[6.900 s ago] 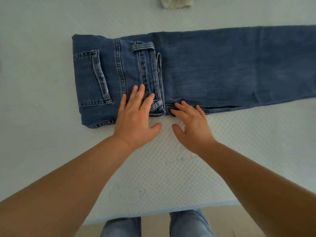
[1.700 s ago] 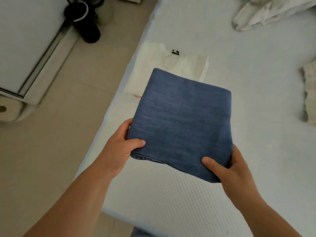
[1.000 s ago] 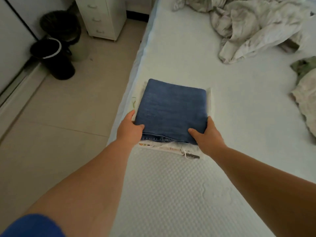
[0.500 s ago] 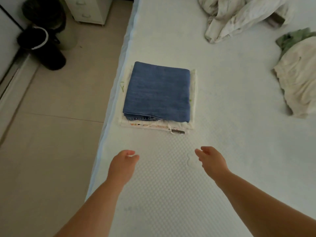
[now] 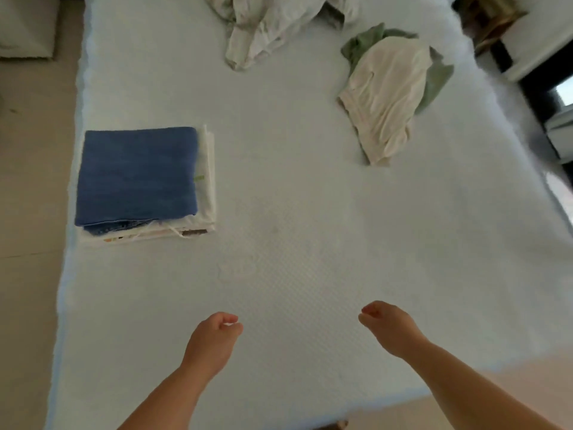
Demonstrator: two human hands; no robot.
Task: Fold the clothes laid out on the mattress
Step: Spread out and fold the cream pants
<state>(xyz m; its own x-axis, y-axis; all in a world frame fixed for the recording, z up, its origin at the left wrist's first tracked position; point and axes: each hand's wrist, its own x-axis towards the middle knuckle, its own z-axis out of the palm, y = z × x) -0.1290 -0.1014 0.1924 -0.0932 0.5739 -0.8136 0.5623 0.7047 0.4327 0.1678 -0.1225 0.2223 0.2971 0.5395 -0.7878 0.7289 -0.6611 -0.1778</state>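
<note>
Mattress (image 5: 310,212) fills frame. Folded jeans (image 5: 136,175) stacked at left edge. Cream garment (image 5: 384,97) crumpled upper right — likely light, floppy; pinch two edge corners. Left hand (image 5: 214,339), right hand (image 5: 387,330) low centre — fingers loosely curled, empty.

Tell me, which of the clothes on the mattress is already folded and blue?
The folded jeans, a neat blue square atop the white folded stack near the mattress's left edge. The cream garment and white garment lie crumpled.
</note>
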